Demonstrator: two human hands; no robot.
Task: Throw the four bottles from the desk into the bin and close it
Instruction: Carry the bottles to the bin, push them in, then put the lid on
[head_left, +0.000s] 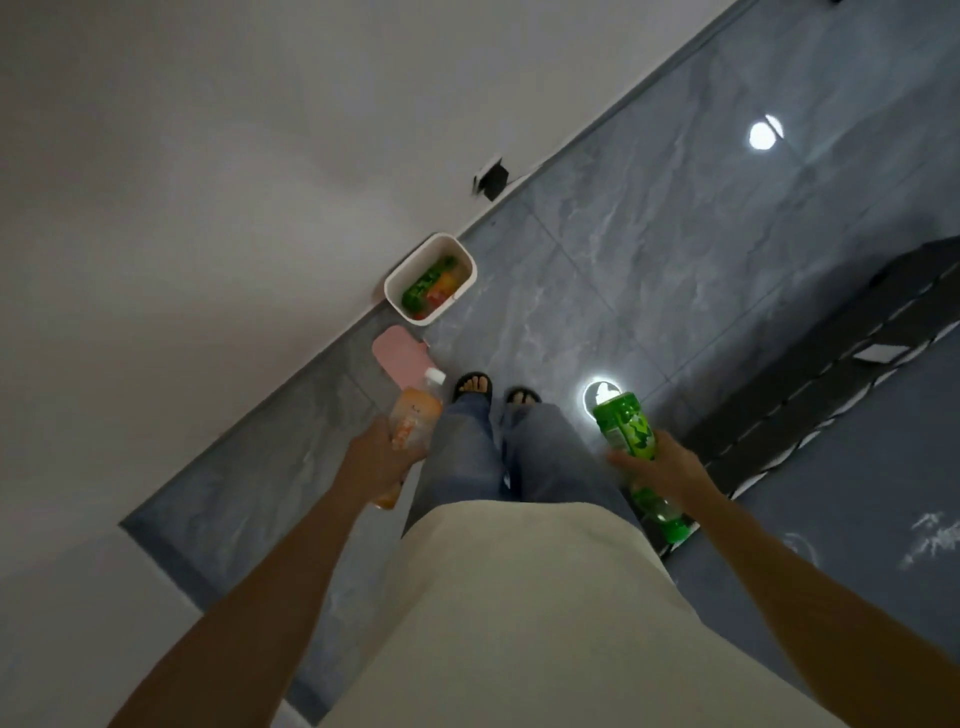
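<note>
My left hand (375, 457) grips an orange bottle (415, 415) with a white cap, held out in front of me. In my right hand (660, 465) is a green bottle (626, 423), its label end pointing forward. Ahead on the floor, against the white wall, stands a white bin (395, 291), open at the top. Inside it lie a green bottle (423, 283) and an orange-red one (444, 286). A pink lid (397, 358) lies on the floor just in front of the bin, near my left foot.
Grey marbled floor tiles (649, 260) spread ahead and to the right, with bright lamp reflections. A dark piece of furniture (831, 364) stands at the right. A black wall socket (491, 179) sits low on the white wall (208, 182) past the bin.
</note>
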